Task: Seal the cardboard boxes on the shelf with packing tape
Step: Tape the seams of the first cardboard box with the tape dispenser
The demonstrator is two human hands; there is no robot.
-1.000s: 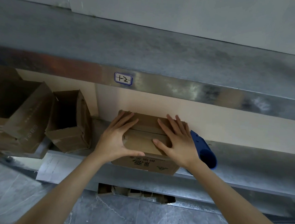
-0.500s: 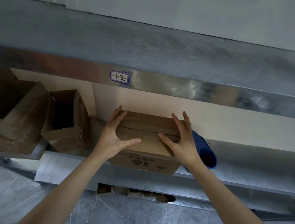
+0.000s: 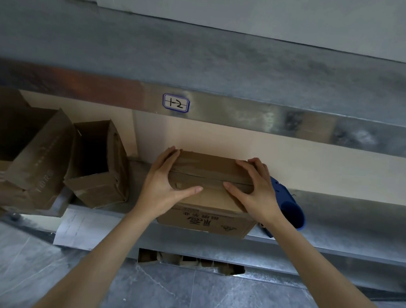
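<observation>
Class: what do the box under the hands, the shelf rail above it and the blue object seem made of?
The box: brown cardboard, matt, with creased flaps. The shelf rail: sheet metal, perhaps galvanised steel, with a mottled, shiny reflection. The blue object: probably moulded plastic, uniform in colour, smooth and dull.

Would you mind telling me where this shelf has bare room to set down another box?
The widest bare stretch of shelf runs right of the blue tape dispenser. Only a narrow gap separates the closed box from the small open box, and the left hand partly fills it. Further left, the large open box crowds the shelf end.
</observation>
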